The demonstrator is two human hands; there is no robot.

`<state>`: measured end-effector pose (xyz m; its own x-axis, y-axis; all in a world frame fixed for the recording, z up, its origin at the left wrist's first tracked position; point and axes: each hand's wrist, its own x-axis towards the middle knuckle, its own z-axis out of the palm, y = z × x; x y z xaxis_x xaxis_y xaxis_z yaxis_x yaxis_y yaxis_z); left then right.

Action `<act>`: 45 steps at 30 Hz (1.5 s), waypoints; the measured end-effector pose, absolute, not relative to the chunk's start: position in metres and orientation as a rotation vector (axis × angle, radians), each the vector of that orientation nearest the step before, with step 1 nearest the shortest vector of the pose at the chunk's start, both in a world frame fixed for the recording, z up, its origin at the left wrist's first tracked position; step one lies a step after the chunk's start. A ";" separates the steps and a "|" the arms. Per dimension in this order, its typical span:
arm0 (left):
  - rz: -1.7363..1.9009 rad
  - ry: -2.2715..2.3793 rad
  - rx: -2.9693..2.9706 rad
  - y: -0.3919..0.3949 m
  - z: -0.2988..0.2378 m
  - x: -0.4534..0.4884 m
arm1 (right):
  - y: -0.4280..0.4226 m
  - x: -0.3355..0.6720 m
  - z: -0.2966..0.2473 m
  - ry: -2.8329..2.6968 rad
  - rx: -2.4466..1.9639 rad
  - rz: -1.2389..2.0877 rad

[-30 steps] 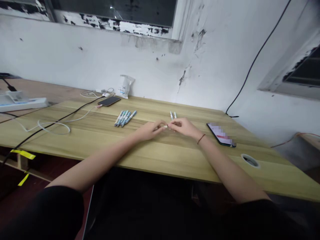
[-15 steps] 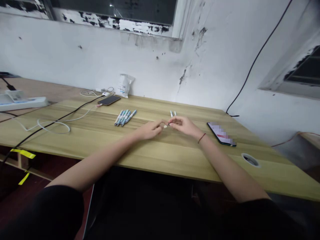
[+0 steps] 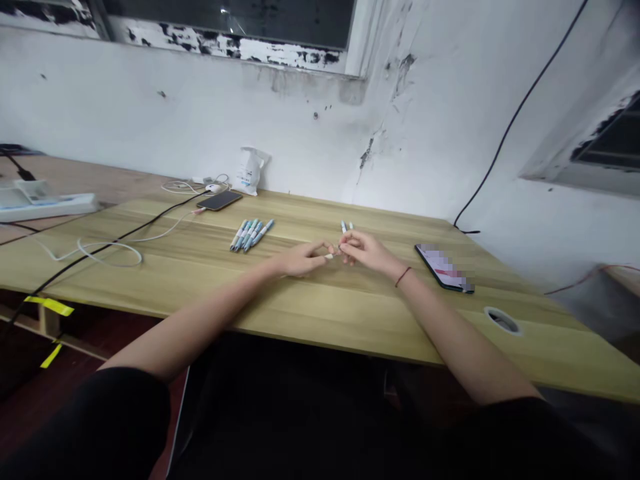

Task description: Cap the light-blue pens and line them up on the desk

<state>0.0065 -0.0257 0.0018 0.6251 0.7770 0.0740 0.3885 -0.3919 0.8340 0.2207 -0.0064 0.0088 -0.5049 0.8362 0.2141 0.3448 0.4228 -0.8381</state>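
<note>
1. I'm watching the left hand (image 3: 303, 260) curling thumb and forefinger into a narrow pinch, apparently holding a small pale piece (image 3: 329, 256) at the tips; I cannot tell exactly what it is.
2. The right hand (image 3: 364, 250) is facing it, fingertips drawn close together. I cannot tell whether they're gripping anything, since the contact point is too small from here.
3. The pale piece is sitting between the two hands, near the middle of the wooden tabletop (image 3: 300, 313). A poorly centred pinch could be letting it slip, and something that small would be hard to spot on similarly pale wood.
4. If both hands were pulling unevenly, I'd be worrying about it springing loose towards the pens.
5. Two pens (image 3: 343, 227) are lying just beyond the right hand, partly hidden by it; a careless knuckle pushing forward could be setting them rolling.
6. A group of pens (image 3: 251, 235) is lying side by side, beyond the left forearm; a wide sweep of that arm could be scattering them.
7. The lit phone (image 3: 443, 269) is resting right of the right wrist, apart from it. Only an abrupt outward swing would be knocking it.
</note>
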 end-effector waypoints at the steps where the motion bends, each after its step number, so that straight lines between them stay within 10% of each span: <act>1: 0.595 0.924 1.996 -0.026 0.002 0.006 | -0.006 0.221 0.009 -2.032 -1.003 0.990; 45: 0.711 0.935 1.599 -0.020 0.002 0.001 | 0.004 0.238 0.004 -2.256 -1.323 0.930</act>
<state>0.0011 -0.0201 0.0021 0.5091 0.8603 -0.0271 0.2039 -0.0900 0.9748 0.2384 0.0044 0.0038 -0.4946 0.8689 -0.0182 0.6295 0.3437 -0.6968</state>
